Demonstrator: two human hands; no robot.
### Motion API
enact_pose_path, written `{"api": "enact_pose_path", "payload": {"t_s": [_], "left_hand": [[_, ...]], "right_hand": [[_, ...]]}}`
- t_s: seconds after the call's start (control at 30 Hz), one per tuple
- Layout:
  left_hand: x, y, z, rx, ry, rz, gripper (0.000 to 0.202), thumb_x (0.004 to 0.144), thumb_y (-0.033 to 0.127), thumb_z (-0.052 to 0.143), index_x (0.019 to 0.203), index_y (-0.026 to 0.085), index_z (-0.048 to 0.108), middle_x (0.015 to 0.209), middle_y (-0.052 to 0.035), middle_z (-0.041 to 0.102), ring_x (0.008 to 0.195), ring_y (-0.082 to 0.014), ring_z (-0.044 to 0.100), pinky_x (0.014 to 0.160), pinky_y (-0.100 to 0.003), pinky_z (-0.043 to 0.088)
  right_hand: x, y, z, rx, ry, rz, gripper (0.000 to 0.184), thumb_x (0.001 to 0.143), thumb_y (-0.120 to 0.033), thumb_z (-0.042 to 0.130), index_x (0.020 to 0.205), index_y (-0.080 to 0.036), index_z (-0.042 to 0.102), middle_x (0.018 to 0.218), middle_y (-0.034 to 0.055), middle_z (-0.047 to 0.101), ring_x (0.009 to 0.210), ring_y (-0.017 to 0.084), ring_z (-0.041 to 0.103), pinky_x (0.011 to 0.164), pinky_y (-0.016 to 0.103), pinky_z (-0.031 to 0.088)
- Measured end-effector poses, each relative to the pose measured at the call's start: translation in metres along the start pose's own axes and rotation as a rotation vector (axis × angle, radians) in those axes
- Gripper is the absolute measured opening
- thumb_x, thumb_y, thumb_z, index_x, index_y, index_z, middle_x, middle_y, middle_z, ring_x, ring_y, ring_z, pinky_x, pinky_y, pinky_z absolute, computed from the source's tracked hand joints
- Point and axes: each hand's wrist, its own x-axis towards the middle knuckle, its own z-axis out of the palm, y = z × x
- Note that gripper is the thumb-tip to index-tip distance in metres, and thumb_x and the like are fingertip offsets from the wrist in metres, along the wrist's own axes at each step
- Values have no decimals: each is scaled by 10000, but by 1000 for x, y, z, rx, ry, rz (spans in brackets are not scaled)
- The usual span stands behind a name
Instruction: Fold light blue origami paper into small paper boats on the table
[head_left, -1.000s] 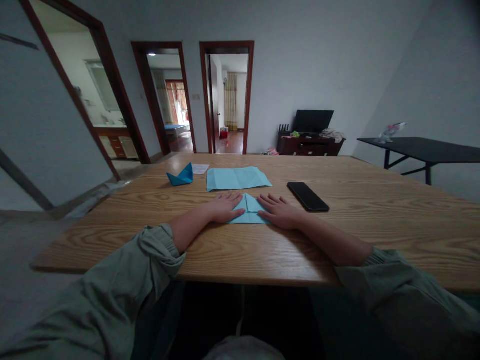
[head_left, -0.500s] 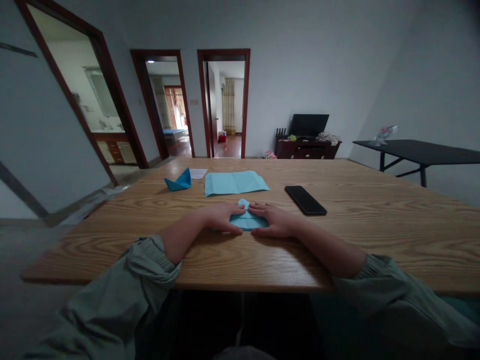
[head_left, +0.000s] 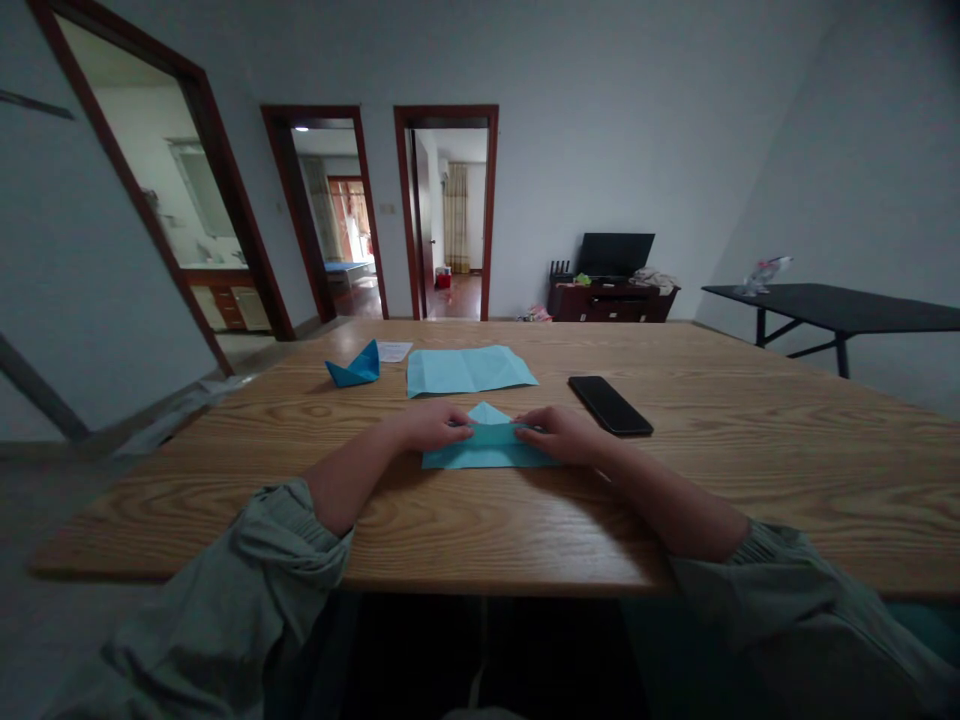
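Drawn further apart, my left hand [head_left: 431,427] and right hand [head_left: 562,434] rest half-curled on the folded blue paper [head_left: 487,452], its long axis crosswise between them; any grip is unclear.

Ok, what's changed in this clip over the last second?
The light-blue folded paper has spread wider, now a broad, flat-based shape with a peak pointing away. The left hand and right hand have moved apart, resting along its far edge. The darker blue paper boat, creased sheet and black phone stayed put.
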Motion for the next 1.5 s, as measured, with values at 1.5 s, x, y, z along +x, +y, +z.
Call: {"api": "enact_pose_path", "payload": {"t_s": [1.5], "left_hand": [[16, -16, 16, -224, 267, -341, 880, 513, 476, 790, 1294, 220, 476, 1103, -79, 628, 942, -223, 616, 776, -264, 467]], "right_hand": [[10, 11, 17, 107, 203, 63, 428, 773, -359, 612, 1168, -199, 573, 1149, 87, 626, 1019, 234, 584, 904, 352, 430]]}}
